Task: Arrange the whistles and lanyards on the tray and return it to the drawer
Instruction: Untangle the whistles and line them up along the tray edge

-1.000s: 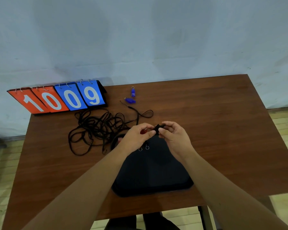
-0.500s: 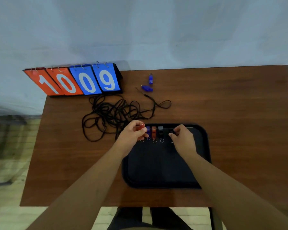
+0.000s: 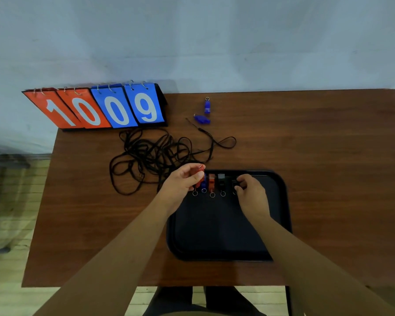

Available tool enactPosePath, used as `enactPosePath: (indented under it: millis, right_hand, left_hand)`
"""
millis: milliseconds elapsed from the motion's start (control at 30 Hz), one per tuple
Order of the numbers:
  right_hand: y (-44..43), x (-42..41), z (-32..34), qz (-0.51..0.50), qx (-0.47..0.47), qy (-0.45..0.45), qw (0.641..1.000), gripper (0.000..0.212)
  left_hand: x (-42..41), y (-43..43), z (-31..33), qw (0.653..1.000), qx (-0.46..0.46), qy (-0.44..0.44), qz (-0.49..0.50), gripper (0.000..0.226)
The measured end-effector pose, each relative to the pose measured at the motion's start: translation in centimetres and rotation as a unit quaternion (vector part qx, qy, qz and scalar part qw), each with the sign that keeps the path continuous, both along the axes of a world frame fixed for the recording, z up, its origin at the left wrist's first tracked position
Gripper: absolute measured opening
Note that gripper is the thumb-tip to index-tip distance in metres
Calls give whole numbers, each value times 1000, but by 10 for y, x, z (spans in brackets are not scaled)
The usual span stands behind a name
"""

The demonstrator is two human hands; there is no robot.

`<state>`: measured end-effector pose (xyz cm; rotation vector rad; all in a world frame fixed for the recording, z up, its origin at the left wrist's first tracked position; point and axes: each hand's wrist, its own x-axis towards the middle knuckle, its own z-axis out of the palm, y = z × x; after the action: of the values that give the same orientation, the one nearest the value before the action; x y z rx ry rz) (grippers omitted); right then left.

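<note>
A black tray [image 3: 281, 201] lies on the brown table. Along its far edge stands a row of whistles: a blue one [image 3: 204, 184], an orange one [image 3: 211, 180] and a black one [image 3: 221, 180], each with a key ring. My left hand [image 3: 184, 182] pinches a red whistle [image 3: 196, 171] at the row's left end. My right hand [image 3: 251, 190] holds a black whistle [image 3: 235, 183] down at the row's right end. A tangle of black lanyards [image 3: 153, 156] lies left of the tray. Two blue whistles [image 3: 204, 114] rest farther back.
A flip scoreboard [image 3: 96, 108] reading 1009 stands at the table's [image 3: 328, 144] back left corner against the wall. The table's near edge is just below the tray. Wooden floor shows at the left.
The view has shifted so the tray sits more to the right. My hands have separated from a joint grip above the tray and lowered to the row of whistles at its far edge.
</note>
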<state>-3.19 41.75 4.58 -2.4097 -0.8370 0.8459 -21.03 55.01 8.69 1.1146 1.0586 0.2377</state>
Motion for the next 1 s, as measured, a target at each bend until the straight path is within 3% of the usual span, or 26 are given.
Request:
enactPosePath:
  millis: [167,567,800,1000]
  right_hand:
    - [10,-4,-2,5,10,-12,1000,22]
    - [2,-9,-8,-23,-17,-28,999,9]
    - [13,-8,3,-24,-2,-32,999,37]
    - [23,-7,-1,-6,-20,-38,999,32]
  left_hand:
    - [5,0,3,1000,7,-2,-16,29]
    - [11,0,8,999,5,19,-26,20]
    - [11,1,11,1000,3,19,-19,20]
    - [13,-1,10,1000,3,17,-16,22]
